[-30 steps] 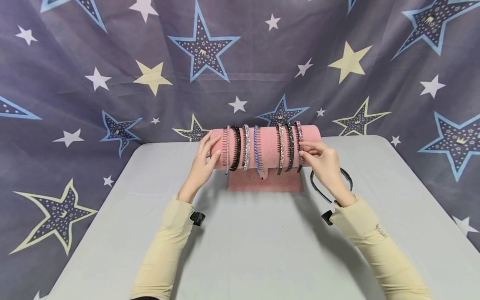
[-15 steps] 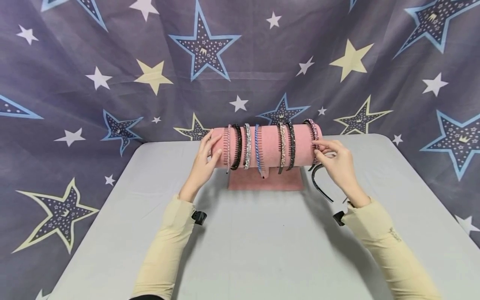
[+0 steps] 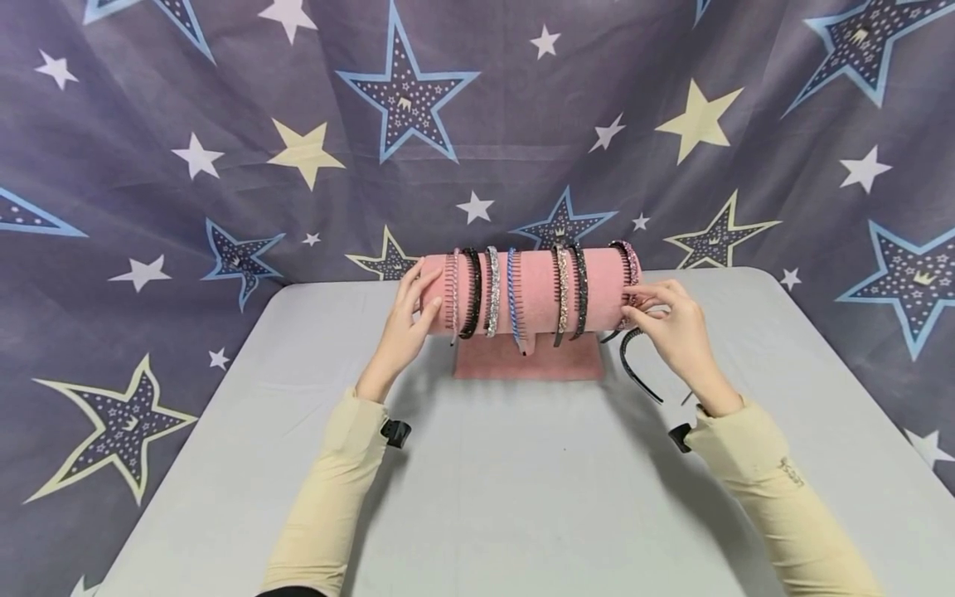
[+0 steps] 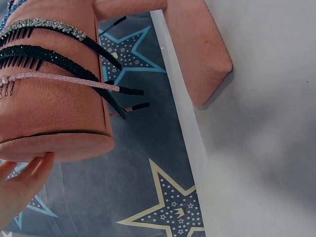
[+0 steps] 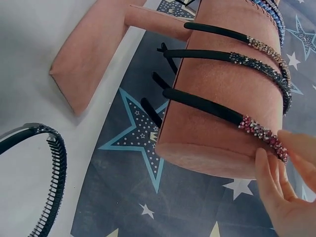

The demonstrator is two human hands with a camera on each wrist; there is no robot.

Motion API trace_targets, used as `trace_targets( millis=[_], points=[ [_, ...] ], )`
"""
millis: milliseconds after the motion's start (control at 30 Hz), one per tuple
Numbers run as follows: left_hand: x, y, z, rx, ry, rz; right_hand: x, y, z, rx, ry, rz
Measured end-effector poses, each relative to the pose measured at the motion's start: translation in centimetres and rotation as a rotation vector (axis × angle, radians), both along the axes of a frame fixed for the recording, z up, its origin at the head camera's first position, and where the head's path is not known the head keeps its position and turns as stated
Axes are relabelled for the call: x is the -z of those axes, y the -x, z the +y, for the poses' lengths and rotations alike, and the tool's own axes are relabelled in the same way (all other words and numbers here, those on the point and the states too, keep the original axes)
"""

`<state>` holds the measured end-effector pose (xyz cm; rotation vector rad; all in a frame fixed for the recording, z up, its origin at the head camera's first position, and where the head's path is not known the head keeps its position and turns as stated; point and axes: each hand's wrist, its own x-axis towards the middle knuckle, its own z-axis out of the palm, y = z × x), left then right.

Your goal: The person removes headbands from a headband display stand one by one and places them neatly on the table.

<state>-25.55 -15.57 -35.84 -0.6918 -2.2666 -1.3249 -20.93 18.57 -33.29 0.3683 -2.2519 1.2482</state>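
In the head view a pink padded roll stand point(image 3: 539, 292) carries several headbands. My right hand point(image 3: 675, 325) pinches the pink-glitter headband point(image 3: 631, 259) near the roll's right end, thumb and fingers on its decorated part. The right wrist view shows that pink-glitter headband point(image 5: 207, 106) around the roll, its black tips sticking out past the padding. My left hand point(image 3: 406, 332) rests against the roll's left end. In the left wrist view, fingertips point(image 4: 47, 160) touch the roll's flat end face point(image 4: 74, 145).
On the roll sit pale pink point(image 3: 452, 290), black point(image 3: 472, 294), silver point(image 3: 492, 290), blue point(image 3: 513, 294), rose-gold point(image 3: 563, 294) and dark glitter point(image 3: 579, 290) headbands. Another black headband point(image 3: 632, 369) lies on the grey table point(image 3: 522, 481), partly behind my right hand. A star-patterned cloth point(image 3: 477, 124) hangs behind.
My right hand has slid the pink-glitter headband rightward along the roll, away from the dark glitter one, to near its right end. The left hand stays in place.
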Motion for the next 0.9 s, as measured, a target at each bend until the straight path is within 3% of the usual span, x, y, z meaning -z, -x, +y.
trace_targets(
  millis=[167, 400, 467, 900],
  points=[
    [0.1, 0.0, -0.1, 0.009, -0.011, -0.008, 0.9, 0.6, 0.5, 0.016, -0.003, 0.0],
    [-0.3, -0.4, 0.1, 0.023, -0.017, -0.024, 0.4, 0.0, 0.4, 0.039, -0.014, -0.013],
    [0.0, 0.0, -0.1, 0.027, -0.016, -0.017, 1.0, 0.5, 0.9, 0.044, -0.022, -0.019],
    [-0.2, -0.1, 0.0, 0.021, -0.014, -0.016, 0.7, 0.4, 1.6, 0.055, 0.007, 0.019]
  ],
)
